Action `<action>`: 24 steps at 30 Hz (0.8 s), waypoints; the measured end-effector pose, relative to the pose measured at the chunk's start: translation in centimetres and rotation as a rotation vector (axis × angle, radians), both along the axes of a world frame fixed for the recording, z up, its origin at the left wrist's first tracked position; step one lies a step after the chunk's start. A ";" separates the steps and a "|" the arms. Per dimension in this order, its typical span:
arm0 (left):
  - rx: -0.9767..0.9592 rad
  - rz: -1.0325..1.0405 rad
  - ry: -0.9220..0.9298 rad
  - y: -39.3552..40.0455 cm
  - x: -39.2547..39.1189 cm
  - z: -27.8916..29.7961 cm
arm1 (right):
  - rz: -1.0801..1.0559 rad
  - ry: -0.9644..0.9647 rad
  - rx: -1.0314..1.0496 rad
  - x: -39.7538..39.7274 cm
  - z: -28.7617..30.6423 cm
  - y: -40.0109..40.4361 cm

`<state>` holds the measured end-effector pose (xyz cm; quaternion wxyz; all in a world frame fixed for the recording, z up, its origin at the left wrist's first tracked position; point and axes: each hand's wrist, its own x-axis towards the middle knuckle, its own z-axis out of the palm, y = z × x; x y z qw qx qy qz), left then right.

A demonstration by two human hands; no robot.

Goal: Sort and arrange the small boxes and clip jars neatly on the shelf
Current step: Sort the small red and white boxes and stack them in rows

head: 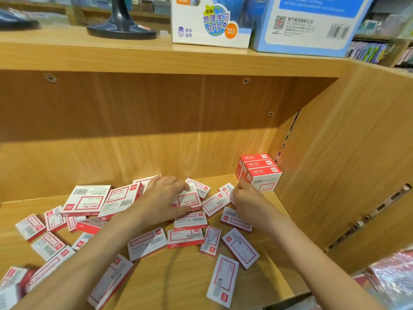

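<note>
Several small red-and-white boxes (185,237) lie scattered flat over the wooden shelf board (176,276). In the back right corner stands a neat stack of red boxes (259,172). My left hand (165,195) lies over the pile's middle, its fingers curled onto a flat box (188,201). My right hand (243,199) is just left of the stack's foot and pinches a small box (226,190). No clip jars are in view.
The shelf's back panel (134,121) and right side wall (335,166) close the bay. On the board above stand a dark stand base (121,30) and two large blue-and-white cartons (212,21). Shiny wrapped goods (393,278) sit at the lower right.
</note>
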<state>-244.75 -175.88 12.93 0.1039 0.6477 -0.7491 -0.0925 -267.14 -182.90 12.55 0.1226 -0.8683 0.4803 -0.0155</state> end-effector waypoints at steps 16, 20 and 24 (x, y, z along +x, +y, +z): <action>0.040 -0.223 -0.141 -2.3 -4.3 -1.7 | -0.336 -0.318 0.134 -4.6 0.2 1.9; 0.041 -0.210 -0.075 -2.1 -4.3 -2.0 | -0.446 -0.498 0.166 -4.8 0.7 1.8; 0.022 -0.213 -0.009 -2.0 -4.2 -2.3 | -0.465 -0.551 0.234 -4.5 1.4 2.5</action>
